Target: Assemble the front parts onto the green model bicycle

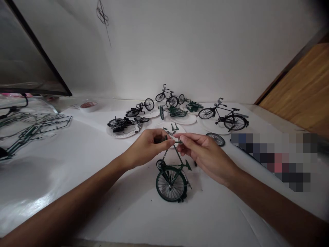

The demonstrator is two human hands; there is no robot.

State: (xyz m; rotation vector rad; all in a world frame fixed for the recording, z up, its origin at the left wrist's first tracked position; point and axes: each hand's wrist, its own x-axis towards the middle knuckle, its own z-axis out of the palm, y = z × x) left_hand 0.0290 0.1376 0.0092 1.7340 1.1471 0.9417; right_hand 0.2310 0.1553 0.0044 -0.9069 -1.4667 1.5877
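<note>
A green model bicycle is tipped up on its spoked rear wheel, which meets the white tabletop. The front end of its frame points up and away, between my hands. My left hand is closed, thumb against index finger, on that front end. My right hand pinches close by, fingertips at a small piece beside the frame; its shape is mostly hidden. Just beyond my fingers, a white paper plate carries small loose parts, among them a green U-shaped piece.
Model bicycles, whole and in parts, lie on plates behind; a black one stands at right. A loose wheel lies near my right hand. Green frame parts are at left under a monitor. A blurred-out device lies right.
</note>
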